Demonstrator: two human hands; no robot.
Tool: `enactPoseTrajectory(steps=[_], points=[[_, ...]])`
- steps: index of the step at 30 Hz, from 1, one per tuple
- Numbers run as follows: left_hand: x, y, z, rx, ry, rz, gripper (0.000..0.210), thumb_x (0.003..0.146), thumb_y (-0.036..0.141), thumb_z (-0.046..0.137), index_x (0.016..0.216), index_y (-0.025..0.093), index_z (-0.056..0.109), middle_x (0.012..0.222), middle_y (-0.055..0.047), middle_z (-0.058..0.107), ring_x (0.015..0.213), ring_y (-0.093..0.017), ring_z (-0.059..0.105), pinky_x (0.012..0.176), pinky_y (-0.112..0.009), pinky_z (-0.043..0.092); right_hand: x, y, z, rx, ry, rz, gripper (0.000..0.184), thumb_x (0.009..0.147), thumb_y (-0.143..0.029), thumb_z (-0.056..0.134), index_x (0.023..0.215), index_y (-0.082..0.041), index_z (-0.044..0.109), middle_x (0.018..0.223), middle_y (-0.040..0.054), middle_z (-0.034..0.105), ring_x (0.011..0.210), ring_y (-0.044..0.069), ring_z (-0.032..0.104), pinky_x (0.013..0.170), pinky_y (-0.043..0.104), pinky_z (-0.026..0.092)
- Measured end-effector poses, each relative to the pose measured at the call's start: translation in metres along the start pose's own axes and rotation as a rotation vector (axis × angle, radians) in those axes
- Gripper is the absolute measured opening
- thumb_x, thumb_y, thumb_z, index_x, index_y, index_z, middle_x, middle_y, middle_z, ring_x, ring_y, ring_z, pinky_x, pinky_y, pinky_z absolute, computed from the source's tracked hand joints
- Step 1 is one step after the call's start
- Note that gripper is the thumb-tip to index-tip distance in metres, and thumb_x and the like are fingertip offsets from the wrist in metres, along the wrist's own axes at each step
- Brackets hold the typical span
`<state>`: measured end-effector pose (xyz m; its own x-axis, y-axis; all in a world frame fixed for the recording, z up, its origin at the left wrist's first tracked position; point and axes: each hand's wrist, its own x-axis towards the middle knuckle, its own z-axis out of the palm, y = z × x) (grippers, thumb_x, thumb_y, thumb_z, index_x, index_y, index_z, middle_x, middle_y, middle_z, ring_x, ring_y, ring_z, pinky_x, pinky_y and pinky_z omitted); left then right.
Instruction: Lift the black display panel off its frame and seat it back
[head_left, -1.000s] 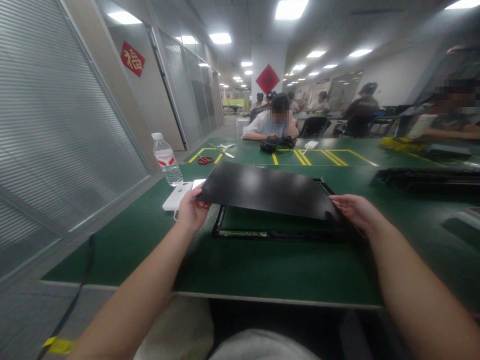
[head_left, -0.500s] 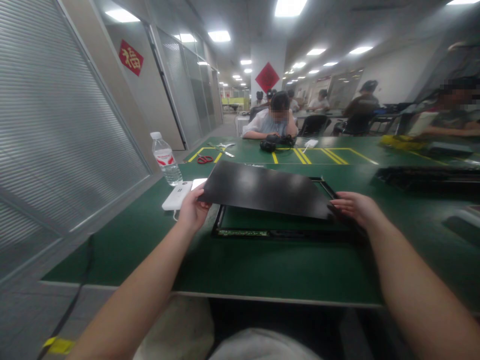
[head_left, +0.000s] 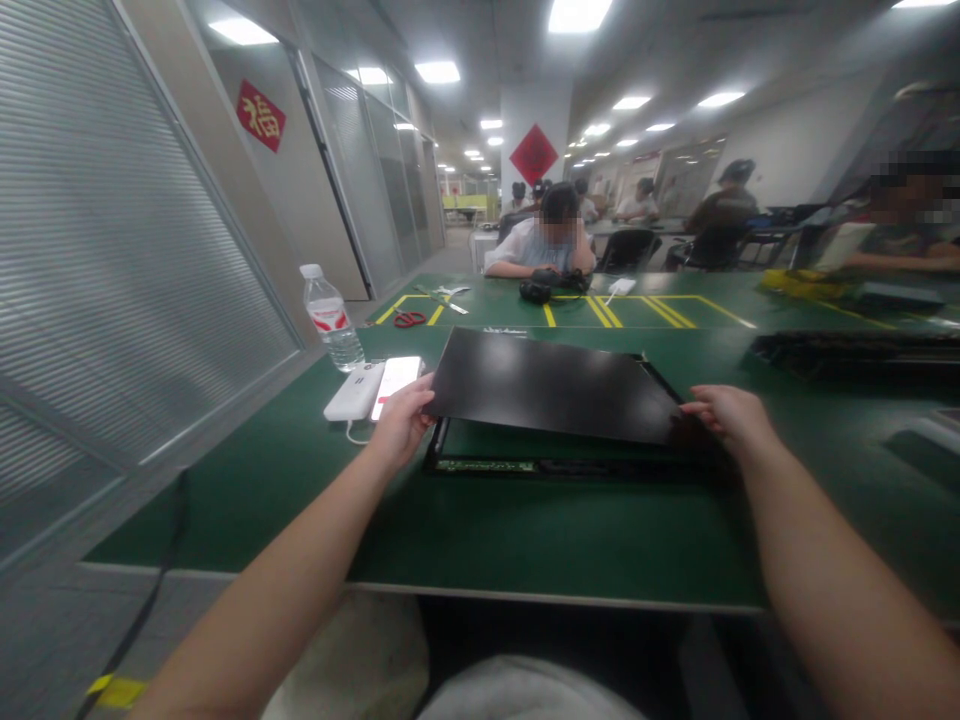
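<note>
A thin, glossy black panel (head_left: 551, 385) is held tilted between my two hands, its left side higher than its right. My left hand (head_left: 405, 425) pinches its left edge. At the right end, the fingers of my right hand (head_left: 727, 415) are closed on its near right corner. Beneath the panel, a black rectangular frame (head_left: 600, 469) lies flat on the green table (head_left: 525, 540); a strip of green circuit board (head_left: 487, 465) shows along its near side. The panel hides most of the frame's far side and part of its opening.
Left of the frame are a lit phone (head_left: 396, 378), a white power bank (head_left: 352, 392) with a cable, and a water bottle (head_left: 334, 320). Red-handled scissors (head_left: 409, 320) lie further back. A dark stack (head_left: 862, 355) lies at right. Across the table sits a person (head_left: 536, 240).
Both hands have shifted the black panel a little to the right. More of the phone beside my left hand now shows.
</note>
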<state>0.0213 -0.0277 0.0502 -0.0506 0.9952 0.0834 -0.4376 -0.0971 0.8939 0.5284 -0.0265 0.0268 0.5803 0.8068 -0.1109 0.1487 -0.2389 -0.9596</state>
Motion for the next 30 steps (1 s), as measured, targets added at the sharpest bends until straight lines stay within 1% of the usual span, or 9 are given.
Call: enactPoseTrajectory(steps=[3,7,10,13,17,22,24,27,30], points=[[-0.001,-0.003,0.000,0.040,-0.026,-0.025,0.045,0.064,0.016,0.085,0.108,0.012,0.090,0.085,-0.006,0.083,0.063,-0.014,0.062,0.051,-0.021,0.040,-0.010,-0.006,0.001,-0.046,0.097,0.065,0.030,0.085,-0.024,0.073,0.114,-0.020,0.079,0.077,0.0105,0.080,0.048,0.014,0.049,0.042,0.027,0.037],[-0.003,-0.005,0.001,0.054,-0.058,-0.053,0.048,0.064,0.017,0.085,0.112,0.011,0.089,0.094,-0.009,0.086,0.073,-0.019,0.070,0.058,-0.024,0.048,-0.017,-0.008,0.002,-0.105,0.121,0.040,0.028,0.085,-0.026,0.073,0.112,-0.021,0.081,0.079,0.0095,0.081,0.051,0.017,0.052,0.046,0.030,0.042],[-0.004,-0.005,0.003,0.043,-0.066,-0.064,0.052,0.065,0.016,0.085,0.116,0.011,0.088,0.094,-0.009,0.087,0.076,-0.021,0.072,0.061,-0.025,0.051,-0.017,-0.009,0.003,-0.135,0.146,0.039,0.023,0.084,-0.024,0.073,0.105,-0.021,0.081,0.078,0.0100,0.081,0.056,0.019,0.058,0.052,0.031,0.046],[-0.005,-0.004,0.005,0.037,-0.067,-0.079,0.049,0.066,0.016,0.085,0.114,0.012,0.088,0.092,-0.009,0.086,0.074,-0.020,0.071,0.060,-0.024,0.052,-0.016,-0.011,0.004,-0.158,0.163,0.048,0.016,0.083,-0.021,0.072,0.097,-0.020,0.079,0.076,0.0102,0.081,0.059,0.020,0.059,0.055,0.031,0.047],[-0.006,-0.003,0.007,0.051,-0.055,-0.108,0.044,0.067,0.015,0.082,0.110,0.013,0.088,0.095,-0.009,0.086,0.075,-0.018,0.069,0.056,-0.022,0.048,-0.015,-0.010,0.004,-0.173,0.154,0.035,0.014,0.083,-0.020,0.071,0.095,-0.020,0.078,0.081,0.0112,0.083,0.057,0.018,0.057,0.053,0.029,0.046],[-0.005,-0.005,0.006,0.072,-0.040,-0.141,0.045,0.069,0.015,0.080,0.114,0.016,0.088,0.102,-0.009,0.086,0.077,-0.018,0.069,0.056,-0.022,0.046,-0.005,0.000,0.001,-0.255,0.166,-0.025,0.014,0.084,-0.025,0.069,0.094,-0.022,0.079,0.085,0.0128,0.084,0.070,0.022,0.068,0.054,0.030,0.048],[-0.005,-0.005,0.004,0.093,-0.047,-0.157,0.046,0.071,0.015,0.080,0.116,0.019,0.088,0.107,-0.009,0.086,0.081,-0.019,0.071,0.061,-0.023,0.049,0.000,0.005,0.001,-0.288,0.188,-0.064,0.017,0.084,-0.027,0.068,0.094,-0.022,0.080,0.085,0.0125,0.084,0.076,0.025,0.072,0.056,0.031,0.048],[-0.004,-0.006,0.002,0.125,-0.055,-0.167,0.047,0.072,0.017,0.080,0.119,0.021,0.087,0.113,-0.009,0.086,0.093,-0.023,0.075,0.069,-0.026,0.055,0.001,0.009,0.002,-0.306,0.226,-0.093,0.018,0.082,-0.028,0.068,0.094,-0.022,0.080,0.082,0.0107,0.083,0.080,0.026,0.074,0.060,0.032,0.047],[-0.002,-0.008,0.001,0.138,-0.074,-0.165,0.047,0.072,0.018,0.080,0.119,0.021,0.087,0.117,-0.010,0.086,0.101,-0.025,0.076,0.071,-0.026,0.055,-0.003,0.007,0.002,-0.356,0.214,-0.089,0.016,0.083,-0.028,0.069,0.094,-0.023,0.080,0.082,0.0082,0.083,0.084,0.026,0.074,0.065,0.034,0.047]])
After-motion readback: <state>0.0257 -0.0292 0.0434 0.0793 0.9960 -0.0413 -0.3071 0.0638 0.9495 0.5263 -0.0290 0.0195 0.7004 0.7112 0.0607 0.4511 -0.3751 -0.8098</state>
